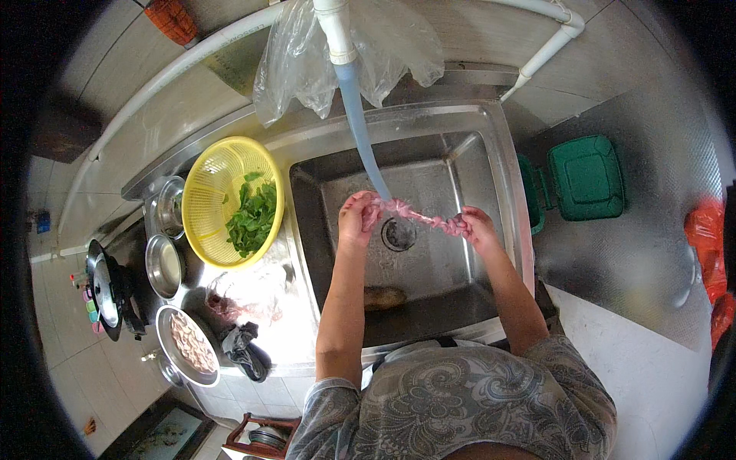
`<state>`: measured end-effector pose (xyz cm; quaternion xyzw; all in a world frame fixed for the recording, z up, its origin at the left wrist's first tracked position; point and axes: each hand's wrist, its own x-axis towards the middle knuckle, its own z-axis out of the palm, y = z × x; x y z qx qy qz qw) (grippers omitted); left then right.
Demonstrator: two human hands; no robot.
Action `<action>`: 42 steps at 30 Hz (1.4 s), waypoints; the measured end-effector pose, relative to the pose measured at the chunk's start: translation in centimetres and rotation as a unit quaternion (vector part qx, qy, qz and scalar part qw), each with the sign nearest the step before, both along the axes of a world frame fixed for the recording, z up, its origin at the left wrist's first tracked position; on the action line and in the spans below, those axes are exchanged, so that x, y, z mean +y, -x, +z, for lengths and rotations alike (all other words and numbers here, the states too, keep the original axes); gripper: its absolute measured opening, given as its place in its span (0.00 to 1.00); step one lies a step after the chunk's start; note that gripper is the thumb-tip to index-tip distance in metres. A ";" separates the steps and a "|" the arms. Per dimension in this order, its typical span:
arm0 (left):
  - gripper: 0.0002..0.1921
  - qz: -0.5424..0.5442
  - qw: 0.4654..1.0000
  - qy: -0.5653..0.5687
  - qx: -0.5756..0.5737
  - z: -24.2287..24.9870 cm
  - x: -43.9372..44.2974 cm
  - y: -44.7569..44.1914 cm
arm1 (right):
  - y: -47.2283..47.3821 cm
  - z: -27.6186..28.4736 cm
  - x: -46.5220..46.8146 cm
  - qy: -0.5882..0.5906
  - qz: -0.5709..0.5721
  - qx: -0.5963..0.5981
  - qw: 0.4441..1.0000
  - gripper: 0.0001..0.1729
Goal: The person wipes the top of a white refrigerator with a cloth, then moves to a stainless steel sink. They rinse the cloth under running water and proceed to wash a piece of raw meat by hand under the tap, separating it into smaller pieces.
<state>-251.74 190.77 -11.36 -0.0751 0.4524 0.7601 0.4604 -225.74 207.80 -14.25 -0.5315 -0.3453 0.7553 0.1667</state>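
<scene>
A long, knobbly strand of raw pink meat (418, 215) is stretched between my two hands above the stainless steel sink (489, 190). My left hand (357, 215) grips its left end, next to the lower end of a blue hose (357, 121). The other end, darker at the tip, is pinched in the fingers of my right hand (477, 227). Beneath the strand shows the round drain (398, 234). A brown oblong thing (384, 298) lies in the sink near my left forearm, partly hidden by it. Whether water runs from the hose, I cannot tell.
Left of the sink stand a yellow colander (201, 230) with green leaves (253, 218), a metal bowl of pale liquid (163, 266), and a bowl of sliced meat (188, 343). A clear plastic bag (247, 299) lies nearby. At right is a green lidded bin (586, 178).
</scene>
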 end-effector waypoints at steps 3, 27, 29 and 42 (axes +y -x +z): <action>0.06 -0.023 0.993 -0.100 -0.057 0.5 0.4 -1.2 | 1.2 0.4 -1.0 -0.029 0.033 -0.050 0.998 0.15; 0.10 -0.022 0.905 0.179 0.384 0.1 -9.7 -8.1 | 13.3 1.9 -3.1 0.258 0.120 0.206 0.936 0.08; 0.11 0.027 0.964 0.067 0.256 1.6 -8.9 -8.0 | 12.7 1.5 -2.6 0.296 0.073 0.333 0.892 0.08; 0.10 -0.201 0.672 0.303 0.645 1.8 -7.8 -7.1 | 13.0 5.9 -2.4 0.133 -0.011 0.205 0.970 0.24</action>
